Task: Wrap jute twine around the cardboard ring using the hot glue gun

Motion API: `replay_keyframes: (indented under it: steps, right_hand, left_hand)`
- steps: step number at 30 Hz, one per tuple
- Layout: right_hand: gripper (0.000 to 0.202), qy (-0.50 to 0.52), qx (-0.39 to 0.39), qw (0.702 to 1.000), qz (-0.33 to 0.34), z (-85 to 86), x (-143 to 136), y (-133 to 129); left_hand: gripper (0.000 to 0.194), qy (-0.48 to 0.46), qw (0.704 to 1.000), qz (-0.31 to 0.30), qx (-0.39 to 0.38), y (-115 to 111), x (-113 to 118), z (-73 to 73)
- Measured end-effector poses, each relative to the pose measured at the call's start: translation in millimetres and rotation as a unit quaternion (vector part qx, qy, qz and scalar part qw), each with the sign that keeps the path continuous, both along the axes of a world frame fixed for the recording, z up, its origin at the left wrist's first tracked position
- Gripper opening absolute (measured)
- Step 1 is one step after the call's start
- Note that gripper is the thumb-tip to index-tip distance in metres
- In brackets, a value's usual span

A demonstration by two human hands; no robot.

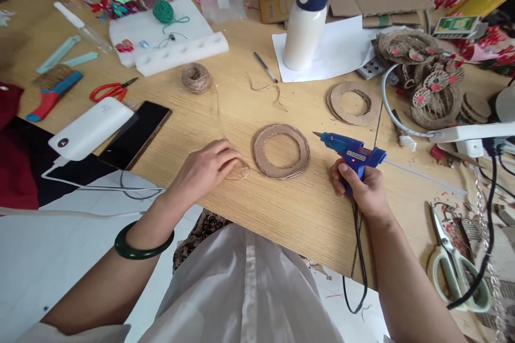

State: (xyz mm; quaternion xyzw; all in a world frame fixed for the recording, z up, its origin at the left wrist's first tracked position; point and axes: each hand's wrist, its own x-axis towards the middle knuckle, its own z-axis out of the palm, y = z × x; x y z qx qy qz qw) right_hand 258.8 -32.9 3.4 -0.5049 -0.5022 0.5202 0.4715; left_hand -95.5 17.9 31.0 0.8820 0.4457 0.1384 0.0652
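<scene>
In my right hand [364, 190] is a blue hot glue gun [348, 151], its nozzle pointing left and its small red light lit. My left hand [213, 166] rests palm down near the table's front edge, fingers closed on thin twine [242, 171] whose loose loop shows beside the fingertips. That strand runs back to a ball of twine [196, 78]. Between my hands a cardboard ring [259, 151] lies flat, with twine along its outer edge. Neither hand touches the ring. The grip of the left fingertips is partly hidden.
More cardboard rings [333, 104] lie behind the glue gun. A white bottle [306, 27] stands at the back. Left are a phone [137, 134], power bank [90, 128] and red-handled scissors [110, 91]. Right are large scissors [446, 246], cables and a power strip [475, 132].
</scene>
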Motion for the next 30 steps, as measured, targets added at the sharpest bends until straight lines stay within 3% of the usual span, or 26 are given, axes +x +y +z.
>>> replay_keyframes:
  steps: [4, 8, 12, 16, 20, 22, 25, 30]
  right_hand:
    - [0.025, 0.044, -0.014, 0.999, 0.000, 5.7, -3, 1]
    - [0.021, 0.086, -0.025, 0.996, 0.012, 9.8, -4, 0]
    - [0.016, 0.101, -0.030, 0.994, 0.025, 8.3, -3, -1]
    - [0.014, 0.131, -0.030, 0.990, 0.032, 10.5, -7, -4]
    - [0.013, 0.279, -0.061, 0.958, 0.008, 25.9, -16, -4]
    - [0.016, 0.348, -0.085, 0.934, 0.010, 36.9, -25, 0]
    - [0.015, 0.367, -0.124, 0.921, 0.042, 49.3, -47, 13]
    - [0.022, 0.329, -0.202, 0.915, 0.118, 40.3, -99, 34]
  left_hand:
    - [0.022, 0.013, 0.999, 0.009, -0.041, 7, 1, 6.6]
    - [0.021, -0.092, 0.990, 0.053, -0.090, 11, -3, 9.5]
    - [0.027, -0.237, 0.955, 0.103, -0.145, 15, 0, 12.1]
    - [0.025, -0.349, 0.919, 0.098, -0.157, 19, 10, 16.6]
    - [0.024, -0.396, 0.897, 0.081, -0.180, 22, 15, 17.8]
    - [0.025, -0.411, 0.889, 0.082, -0.186, 22, 16, 18.2]
    - [0.028, -0.448, 0.869, 0.095, -0.188, 19, 19, 20.3]
    - [0.031, -0.466, 0.858, 0.107, -0.187, 14, 26, 26.3]
